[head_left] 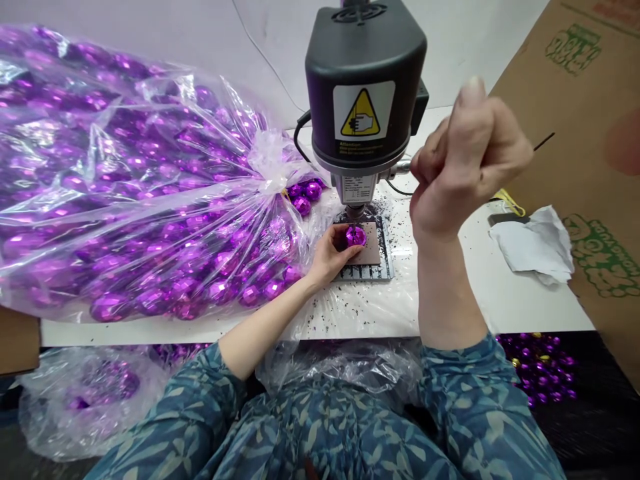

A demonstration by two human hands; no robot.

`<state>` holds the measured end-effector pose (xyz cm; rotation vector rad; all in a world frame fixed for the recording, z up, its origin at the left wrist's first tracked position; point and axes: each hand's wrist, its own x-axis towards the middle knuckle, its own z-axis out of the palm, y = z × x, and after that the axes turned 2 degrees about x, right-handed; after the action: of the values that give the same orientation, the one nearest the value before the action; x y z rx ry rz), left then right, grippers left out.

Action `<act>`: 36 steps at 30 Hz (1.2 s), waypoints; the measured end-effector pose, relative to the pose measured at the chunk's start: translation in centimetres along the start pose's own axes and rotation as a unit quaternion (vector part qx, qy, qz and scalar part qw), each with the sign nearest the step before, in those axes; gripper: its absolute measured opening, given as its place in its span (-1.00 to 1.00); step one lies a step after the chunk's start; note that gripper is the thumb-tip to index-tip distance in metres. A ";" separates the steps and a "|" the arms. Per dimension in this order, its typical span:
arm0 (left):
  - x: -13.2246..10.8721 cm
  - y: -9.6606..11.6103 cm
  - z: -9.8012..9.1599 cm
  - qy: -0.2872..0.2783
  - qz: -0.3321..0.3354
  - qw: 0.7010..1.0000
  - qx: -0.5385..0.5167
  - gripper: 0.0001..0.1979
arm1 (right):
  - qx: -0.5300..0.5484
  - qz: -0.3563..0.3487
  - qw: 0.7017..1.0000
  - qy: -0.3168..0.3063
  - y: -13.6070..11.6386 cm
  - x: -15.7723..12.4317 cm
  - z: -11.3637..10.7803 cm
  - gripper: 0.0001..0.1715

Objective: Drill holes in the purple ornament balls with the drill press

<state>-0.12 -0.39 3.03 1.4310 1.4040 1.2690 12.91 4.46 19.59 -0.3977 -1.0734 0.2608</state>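
My left hand [334, 253] pinches a shiny purple faceted ball [356, 236] between thumb and fingers. The ball sits on a small brown board [371, 252] on the slotted metal base [365, 272] of a bench drill press [367, 67]. The drill's tip comes down onto the top of the ball; how deep it goes I cannot tell. To the right of the machine head, my right hand [463, 163] is raised and closed around the feed lever. The grip is mostly hidden by the fingers, and a thin dark rod end [544, 141] shows beyond the hand.
A large tied clear bag [150, 187] of purple balls fills the left of the white table [530, 307]. Several loose balls [302, 200] lie behind its knot. Dark shavings surround the base. Crumpled white paper [535, 243] and a cardboard box [590, 133] are at right.
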 end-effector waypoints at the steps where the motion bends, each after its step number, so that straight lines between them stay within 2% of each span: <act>1: -0.4 0.6 -0.3 0.011 0.004 1.000 0.013 -0.52 | -0.005 0.012 1.000 -0.010 -0.3 0.6 0.4 -0.24; 3: -1.8 1.8 -1.3 0.015 0.027 0.998 0.049 -0.56 | -0.003 0.013 1.000 -0.022 -0.5 1.4 0.8 -0.21; 4: -2.8 2.5 -2.0 -0.002 0.045 0.997 0.069 -0.59 | -0.003 0.014 0.999 -0.029 -0.5 1.5 0.9 -0.21; 5: -4.1 3.0 -2.8 -0.041 0.067 0.993 0.090 -0.62 | -0.002 0.013 0.999 -0.030 -0.5 1.6 0.9 -0.22; 7: -7.2 3.8 -4.3 -0.173 0.113 0.969 0.132 -0.65 | 0.000 0.011 1.000 -0.028 -0.4 1.4 0.9 -0.26; 9: -10.7 4.1 -5.5 -0.329 0.151 0.910 0.201 -0.64 | -0.007 0.013 1.000 -0.023 -0.2 1.3 0.8 -0.30; 11: -14.0 4.0 -6.2 -0.428 0.196 0.826 0.311 -0.61 | -0.024 0.007 1.000 -0.017 0.0 1.2 0.9 -0.32; 12: -15.2 3.7 -6.3 -0.450 0.224 0.785 0.362 -0.59 | -0.030 0.007 0.999 -0.019 0.0 1.2 0.9 -0.32; 13: -16.0 3.5 -6.4 -0.453 0.253 0.757 0.397 -0.57 | -0.029 0.006 0.999 -0.018 0.1 1.3 0.9 -0.31; 14: -16.1 3.3 -6.5 -0.440 0.279 0.746 0.414 -0.56 | -0.021 0.007 1.000 -0.016 0.1 1.3 1.0 -0.31; 15: -15.6 3.0 -6.6 -0.411 0.300 0.753 0.417 -0.59 | -0.007 0.008 1.000 -0.013 0.0 1.3 1.0 -0.30; 17: -12.6 2.7 -7.0 -0.311 0.321 0.798 0.404 -0.72 | 0.018 0.013 1.000 -0.011 -0.1 1.3 1.0 -0.30; 19: -7.4 2.6 -7.6 -0.175 0.311 0.842 0.405 -0.62 | 0.022 0.018 1.000 -0.012 -0.2 1.3 0.9 -0.29; 20: -4.3 2.6 -7.8 -0.120 0.284 0.854 0.418 -0.56 | 0.018 0.021 1.000 -0.013 -0.2 1.3 0.8 -0.28; 21: -1.2 2.5 -8.0 -0.074 0.246 0.858 0.444 -0.55 | 0.012 0.026 0.999 -0.014 -0.2 1.3 0.7 -0.27; 23: 4.5 2.4 -8.0 -0.037 0.164 0.843 0.511 -0.58 | 0.002 0.032 0.999 -0.014 -0.1 1.3 0.6 -0.24; 26: 9.8 2.2 -7.6 -0.078 0.006 0.796 0.600 -0.57 | -0.023 0.037 0.999 -0.017 0.2 1.3 0.4 -0.22; 28: 11.1 2.1 -7.6 -0.091 -0.047 0.790 0.605 -0.61 | -0.038 0.038 0.998 -0.024 0.4 1.3 0.3 -0.22; 29: 11.2 2.1 -7.8 -0.085 -0.049 0.803 0.587 -0.62 | -0.041 0.039 0.998 -0.028 0.5 1.3 0.2 -0.23; 31: 10.7 2.3 -8.5 -0.050 -0.017 0.860 0.507 -0.62 | -0.036 0.038 0.998 -0.034 0.7 1.3 0.1 -0.24; 34: 8.3 3.4 -9.9 -0.006 0.038 0.965 0.260 -0.59 | -0.021 0.033 0.999 -0.037 0.6 1.2 0.1 -0.27; 36: 5.7 4.5 -10.3 -0.011 0.030 0.998 0.060 -0.61 | -0.018 0.030 0.999 -0.037 0.5 1.2 0.1 -0.28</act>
<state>-9.51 3.38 10.55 1.5748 1.4528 1.2192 13.34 5.37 20.40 -0.4554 -1.1420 0.3118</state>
